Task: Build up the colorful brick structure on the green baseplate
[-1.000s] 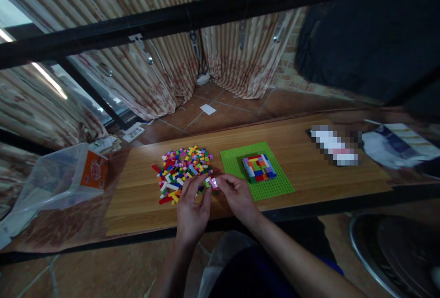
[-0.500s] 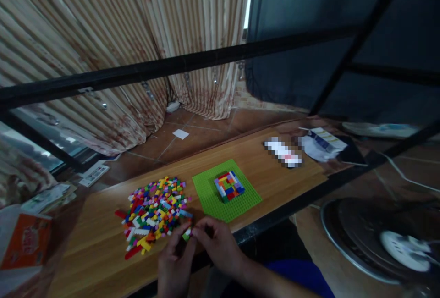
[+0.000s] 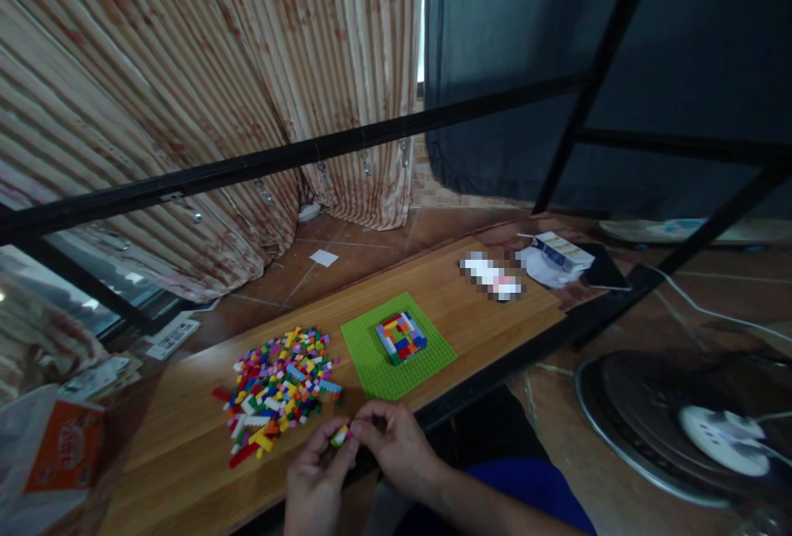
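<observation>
Near the table's front edge, my left hand (image 3: 322, 462) pinches a few small toy building bricks (image 3: 340, 435), green, white and yellow among them. My right hand (image 3: 396, 441) meets it there, thumb and finger closed on a small pinkish brick at the right end of that cluster. Fingers partly hide the pieces. Beyond my right hand lies a green studded baseplate (image 3: 365, 363), bearing a square, multicoloured brick build (image 3: 402, 338). To the left spreads a heap of loose bricks (image 3: 278, 392) in many colours.
The wooden table (image 3: 179, 420) carries a pixelated white item (image 3: 492, 275) on its right part. Papers and a box (image 3: 563, 251) lie past it. A dark metal bar (image 3: 346, 140) crosses behind. An orange package (image 3: 65, 445) stands at left, a round dark stand (image 3: 649, 420) at right.
The view has shifted slightly. Both hands stay together at the front edge, and the brick cluster between them has turned a little, showing a yellow piece now.
</observation>
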`<act>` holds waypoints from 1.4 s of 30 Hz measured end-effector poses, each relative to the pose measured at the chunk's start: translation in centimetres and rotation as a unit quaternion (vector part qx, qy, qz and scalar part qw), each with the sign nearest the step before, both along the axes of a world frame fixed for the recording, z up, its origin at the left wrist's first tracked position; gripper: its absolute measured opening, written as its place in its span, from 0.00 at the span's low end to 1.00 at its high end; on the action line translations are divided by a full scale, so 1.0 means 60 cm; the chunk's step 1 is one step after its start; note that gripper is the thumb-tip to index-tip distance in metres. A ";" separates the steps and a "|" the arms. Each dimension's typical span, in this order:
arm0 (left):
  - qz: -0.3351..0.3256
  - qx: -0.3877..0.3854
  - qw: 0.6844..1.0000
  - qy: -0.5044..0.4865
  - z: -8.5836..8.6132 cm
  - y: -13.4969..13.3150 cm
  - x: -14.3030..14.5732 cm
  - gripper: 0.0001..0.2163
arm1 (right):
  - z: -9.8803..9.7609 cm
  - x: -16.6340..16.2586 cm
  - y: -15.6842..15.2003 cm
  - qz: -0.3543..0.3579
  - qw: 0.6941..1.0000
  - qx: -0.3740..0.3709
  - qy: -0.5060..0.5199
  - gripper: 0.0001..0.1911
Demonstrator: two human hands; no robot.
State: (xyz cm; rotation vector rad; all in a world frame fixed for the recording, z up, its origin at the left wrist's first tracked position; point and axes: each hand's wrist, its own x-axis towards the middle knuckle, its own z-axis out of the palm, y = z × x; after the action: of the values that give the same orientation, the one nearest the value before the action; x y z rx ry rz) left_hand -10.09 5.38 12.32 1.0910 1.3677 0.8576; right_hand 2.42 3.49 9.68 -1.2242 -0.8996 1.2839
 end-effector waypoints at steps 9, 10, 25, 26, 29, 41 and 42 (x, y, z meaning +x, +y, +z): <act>0.020 -0.046 0.995 -0.082 -0.008 -0.030 -0.018 0.22 | -0.013 -0.018 -0.010 0.035 0.997 -0.034 0.063 0.19; 0.033 -0.042 0.994 -0.097 -0.005 -0.029 -0.020 0.22 | -0.012 -0.017 -0.005 0.037 0.997 -0.039 0.058 0.19; 0.021 0.193 0.938 0.287 -0.029 0.148 -0.070 0.10 | 0.002 0.008 0.163 0.092 0.842 0.085 -0.525 0.10; 0.015 0.196 0.929 0.312 -0.030 0.150 -0.068 0.11 | -0.001 0.004 0.166 0.099 0.839 0.085 -0.528 0.10; 0.011 0.196 0.912 0.359 -0.034 0.154 -0.065 0.13 | -0.013 -0.005 0.172 0.104 0.841 0.092 -0.524 0.08; 0.043 0.207 0.934 0.289 -0.031 0.139 -0.055 0.14 | -0.009 -0.014 0.160 0.047 0.944 0.148 -0.292 0.07; 0.039 0.209 0.939 0.269 -0.031 0.131 -0.052 0.14 | -0.008 -0.018 0.157 0.052 0.957 0.141 -0.248 0.08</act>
State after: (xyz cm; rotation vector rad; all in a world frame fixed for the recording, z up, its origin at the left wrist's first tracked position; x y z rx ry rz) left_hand -13.20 13.25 10.49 1.7002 1.7289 0.9783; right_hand 1.37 12.89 9.21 -1.3008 -1.4719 0.8922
